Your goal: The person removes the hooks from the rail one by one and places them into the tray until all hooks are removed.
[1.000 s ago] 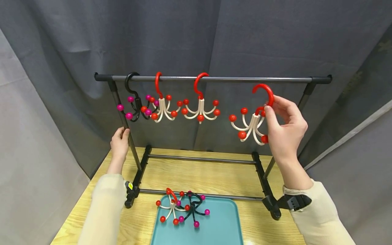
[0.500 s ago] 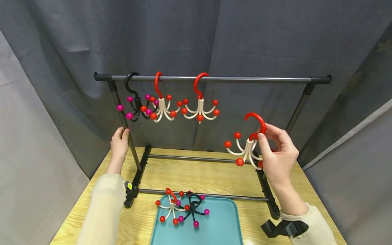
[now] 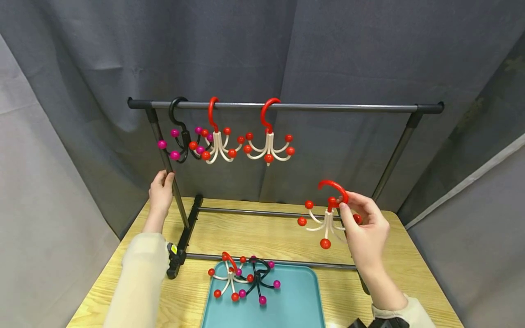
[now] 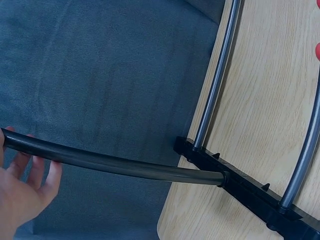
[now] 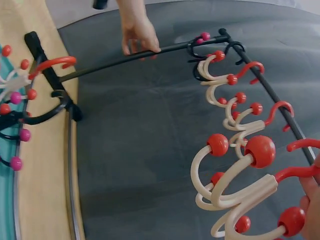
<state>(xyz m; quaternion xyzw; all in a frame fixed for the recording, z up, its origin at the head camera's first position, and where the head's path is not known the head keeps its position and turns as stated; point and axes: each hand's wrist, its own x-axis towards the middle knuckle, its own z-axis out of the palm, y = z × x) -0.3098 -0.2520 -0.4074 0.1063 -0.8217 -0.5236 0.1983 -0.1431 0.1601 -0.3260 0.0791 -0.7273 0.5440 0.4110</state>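
Note:
My right hand [image 3: 367, 230] pinches a white multi-arm hook hanger [image 3: 329, 218] by its red S-hook; red balls tip its arms. It hangs in front of the rack's right side, below the top bar [image 3: 348, 108]. In the right wrist view the held hanger's white arms [image 5: 255, 195] fill the lower right, and the hand is mostly cut off. My left hand [image 3: 161, 193] holds the rack's left post [image 3: 181, 205]; in the left wrist view its fingers [image 4: 36, 172] curl round the post. From the bar hang two more white hangers [image 3: 269, 146], plus a black one [image 3: 185, 145] with magenta balls.
A teal tray [image 3: 299, 300] lies in front of the rack, holding one white hanger [image 3: 230, 273] and one black hanger [image 3: 258, 279] side by side. The rack's lower front rail [image 3: 328, 265] runs behind the tray on the wooden table [image 3: 262, 232]. Grey curtains [image 3: 348, 50] surround it.
My right hand has come down and slightly left with the white hanger, from just below the bar to well beneath it. The left hand stays on the post.

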